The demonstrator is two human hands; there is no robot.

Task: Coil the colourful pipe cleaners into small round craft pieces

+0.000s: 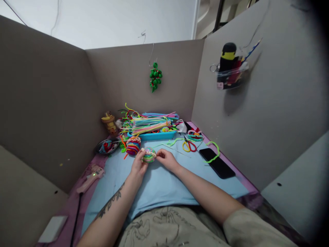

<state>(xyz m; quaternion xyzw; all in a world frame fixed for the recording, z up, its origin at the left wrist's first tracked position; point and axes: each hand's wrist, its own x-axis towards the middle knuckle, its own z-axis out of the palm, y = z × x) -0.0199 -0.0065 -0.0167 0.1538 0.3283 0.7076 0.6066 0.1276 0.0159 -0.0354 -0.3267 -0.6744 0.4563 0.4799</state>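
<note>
My left hand [139, 164] is closed on a small rounded piece of coiled pastel pipe cleaners [148, 155], green, pink and cream, held above the blue cloth [115, 185]. At its right edge, my right hand [166, 158] has thumb and fingers pinched together. Whatever lies in that pinch is too small to make out. Just behind the left hand sits a rainbow-striped pipe cleaner piece [133, 145] with a cream rim. Scissors with red and yellow handles [189, 146] lie on the cloth beyond the right hand.
A blue tray [159, 136] heaped with pipe cleaners [151, 124] stands at the back. On the right lies a black phone [218, 164] under a green pipe cleaner. Leftward are a dark bowl [97, 149], a brown cup [110, 123] and a pink glue gun [90, 179]. Grey panels surround the table.
</note>
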